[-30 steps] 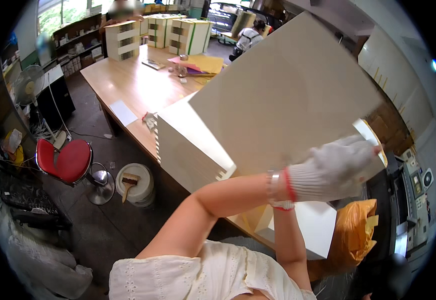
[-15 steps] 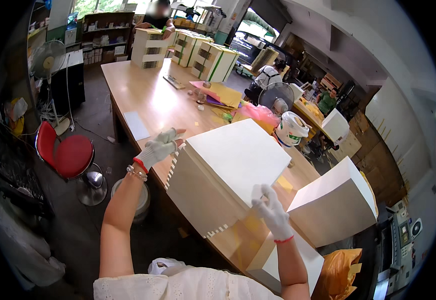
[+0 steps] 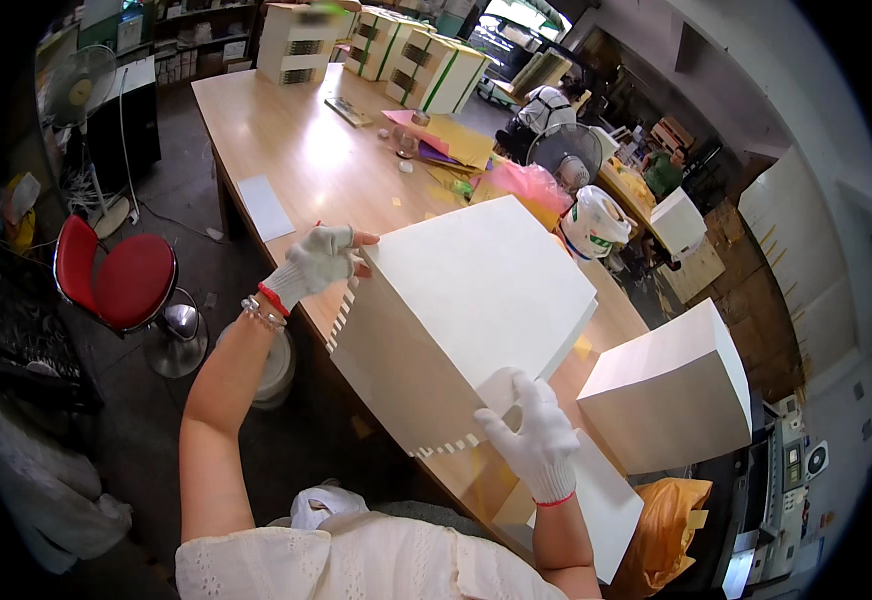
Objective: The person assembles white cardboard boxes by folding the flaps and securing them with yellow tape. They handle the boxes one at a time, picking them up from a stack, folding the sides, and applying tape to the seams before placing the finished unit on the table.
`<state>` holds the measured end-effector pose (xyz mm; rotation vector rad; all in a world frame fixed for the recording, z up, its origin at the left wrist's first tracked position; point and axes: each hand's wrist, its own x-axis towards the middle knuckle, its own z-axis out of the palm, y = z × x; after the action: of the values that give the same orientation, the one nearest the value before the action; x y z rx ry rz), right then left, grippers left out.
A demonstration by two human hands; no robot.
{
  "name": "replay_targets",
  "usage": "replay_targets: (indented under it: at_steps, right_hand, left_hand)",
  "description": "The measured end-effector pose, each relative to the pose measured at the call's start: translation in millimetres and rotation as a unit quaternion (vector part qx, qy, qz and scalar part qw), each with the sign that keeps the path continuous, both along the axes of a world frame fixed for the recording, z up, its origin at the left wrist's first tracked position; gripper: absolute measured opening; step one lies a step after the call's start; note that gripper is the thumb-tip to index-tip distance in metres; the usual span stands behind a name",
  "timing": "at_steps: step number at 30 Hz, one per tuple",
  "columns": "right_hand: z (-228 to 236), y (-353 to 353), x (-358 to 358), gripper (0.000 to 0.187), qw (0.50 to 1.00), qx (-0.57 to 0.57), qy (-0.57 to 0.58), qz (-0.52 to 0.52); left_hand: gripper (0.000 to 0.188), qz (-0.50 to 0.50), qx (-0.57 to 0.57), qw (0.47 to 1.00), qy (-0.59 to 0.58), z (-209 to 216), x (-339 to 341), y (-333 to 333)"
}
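A tall stack of large white sheets (image 3: 486,280) stands before me on the wooden table, with short white strips sticking out at its two near-side corners. My left hand (image 3: 321,262), in a white glove with bare fingertips, is at the stack's far left corner. Its fingers are apart, and the tips touch the corner edge. At the near right corner is my right hand (image 3: 531,430), in a white glove with a red cuff. The thumb and fingers are spread around that corner; whether they press on the sheets is hard to see.
Another white stack (image 3: 666,390) stands to the right, and a lower white block (image 3: 596,510) nearer me. An orange bag (image 3: 661,530) lies beside it. Beyond are a white bucket (image 3: 596,222), a pink plastic bag (image 3: 526,185) and strapped stacks (image 3: 436,70). A red chair (image 3: 131,275) stands left.
My right hand has shifted left along the stack's near edge and its fingers have spread. My left hand stays by the far left corner. The whole view has tilted down slightly.
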<state>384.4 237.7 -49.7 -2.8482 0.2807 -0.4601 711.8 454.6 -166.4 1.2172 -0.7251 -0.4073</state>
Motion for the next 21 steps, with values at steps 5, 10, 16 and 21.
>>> replay_targets:
  at_steps: [5, 10, 16, 21]
  right_hand:
    - [-10, -3, -1, 0.063, 0.999, -0.003, -0.043, 0.009]
    - [-13, -5, 1, 0.061, 0.998, 0.025, -0.054, 0.018]
    - [-24, -3, -3, 0.061, 0.997, -0.012, -0.075, 0.012]
    - [-34, -2, -4, 0.060, 0.998, -0.012, -0.067, 0.016]
  left_hand:
    - [0.030, 0.047, 0.095, 0.992, -0.066, 25, -13, 2]
    - [0.028, 0.009, 0.117, 0.991, -0.060, 52, -20, 9]
    - [0.026, 0.010, 0.123, 0.992, -0.016, 59, -21, 7]
    - [0.028, 0.013, 0.153, 0.986, -0.064, 64, -22, 10]
